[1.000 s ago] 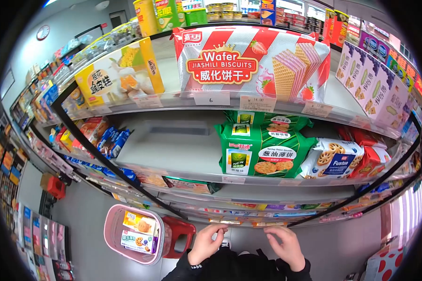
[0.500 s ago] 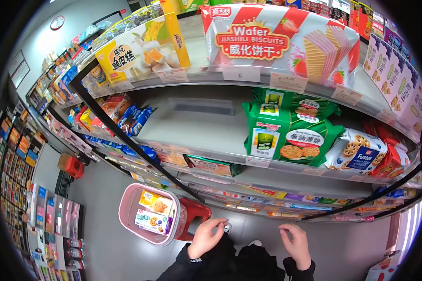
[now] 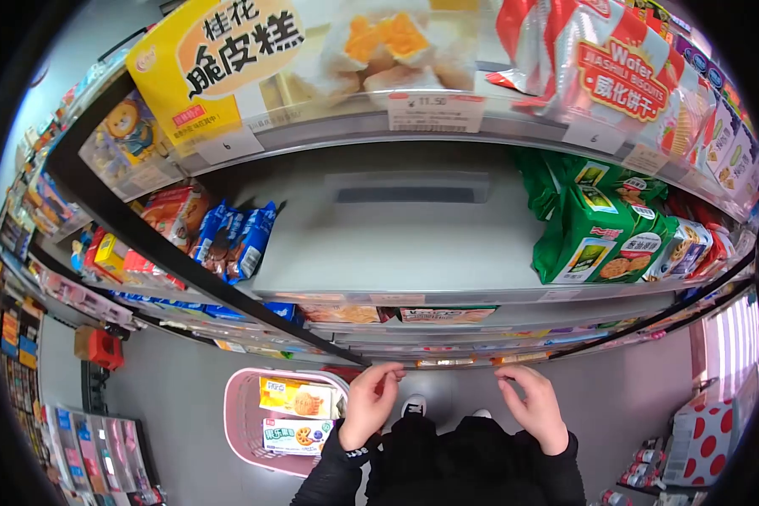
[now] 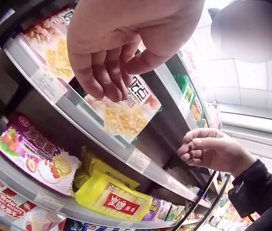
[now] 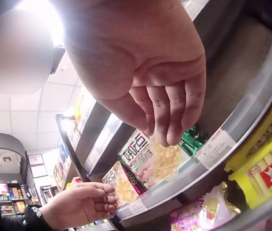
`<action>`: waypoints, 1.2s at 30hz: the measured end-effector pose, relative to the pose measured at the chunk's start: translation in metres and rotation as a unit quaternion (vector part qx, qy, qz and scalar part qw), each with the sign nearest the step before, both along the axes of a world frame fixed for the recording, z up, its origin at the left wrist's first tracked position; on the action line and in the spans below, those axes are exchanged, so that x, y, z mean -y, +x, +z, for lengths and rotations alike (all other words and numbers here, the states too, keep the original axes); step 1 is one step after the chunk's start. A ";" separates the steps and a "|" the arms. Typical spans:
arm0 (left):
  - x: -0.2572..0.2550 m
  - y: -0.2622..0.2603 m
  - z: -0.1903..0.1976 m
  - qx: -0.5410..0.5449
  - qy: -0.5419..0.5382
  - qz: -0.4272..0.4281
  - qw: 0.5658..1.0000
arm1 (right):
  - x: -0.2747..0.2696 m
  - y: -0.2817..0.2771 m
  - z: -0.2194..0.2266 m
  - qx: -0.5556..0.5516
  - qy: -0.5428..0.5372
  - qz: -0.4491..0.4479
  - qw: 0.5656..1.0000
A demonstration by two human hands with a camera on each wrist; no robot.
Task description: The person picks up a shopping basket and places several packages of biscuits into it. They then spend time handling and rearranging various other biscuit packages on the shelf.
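Note:
My left hand (image 3: 371, 405) hovers in front of my body, fingers loosely bent and holding nothing. Level with it and a short way to the right, my right hand (image 3: 534, 407) is likewise relaxed with nothing in it. In the head view, a pink basket (image 3: 234, 430) on the floor sits beside the left hand, partly covered by that forearm. Inside it lie a yellow biscuit pack (image 3: 299, 398) and a white biscuit box (image 3: 298, 435). Beyond the left hand, its wrist view shows a cracker pack (image 4: 124, 120) on a shelf.
A shelf rack fills the front. Its upper shelf carries a yellow cake box (image 3: 329, 63) and a red-and-white wafer bag (image 3: 620, 80). Below stand green biscuit packs (image 3: 607, 240) at right and blue packs (image 3: 236, 240) at left. A black rack post (image 3: 169, 244) slants across the left side.
The head view has shifted left along the rack and closer to it; the yellow box looms larger and the wafer bag sits farther right. Both hands stay empty before the body.

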State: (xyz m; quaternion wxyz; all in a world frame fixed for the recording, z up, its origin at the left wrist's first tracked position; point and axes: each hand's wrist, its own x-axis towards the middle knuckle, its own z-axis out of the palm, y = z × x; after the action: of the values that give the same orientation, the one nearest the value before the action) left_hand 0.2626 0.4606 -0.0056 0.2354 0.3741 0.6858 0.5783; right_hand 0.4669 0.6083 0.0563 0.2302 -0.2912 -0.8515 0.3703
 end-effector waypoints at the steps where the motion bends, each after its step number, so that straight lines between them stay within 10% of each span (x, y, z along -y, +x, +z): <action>1: 0.000 -0.005 -0.002 0.013 0.000 0.000 1.000 | 0.001 -0.003 0.001 0.008 0.000 -0.006 1.000; 28: -0.060 -0.006 -0.002 -0.061 0.121 0.178 0.975 | -0.068 -0.021 -0.014 -0.004 0.009 0.089 0.996; 36: -0.077 -0.008 -0.004 -0.197 -0.009 0.111 0.974 | -0.068 -0.054 -0.042 -0.024 0.030 0.044 0.998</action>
State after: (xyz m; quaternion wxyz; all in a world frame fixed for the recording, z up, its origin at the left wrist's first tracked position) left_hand 0.2544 0.5374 -0.0092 0.0332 0.4002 0.7612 0.5093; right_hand 0.4126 0.6764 0.0145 0.2430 -0.2372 -0.8685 0.3611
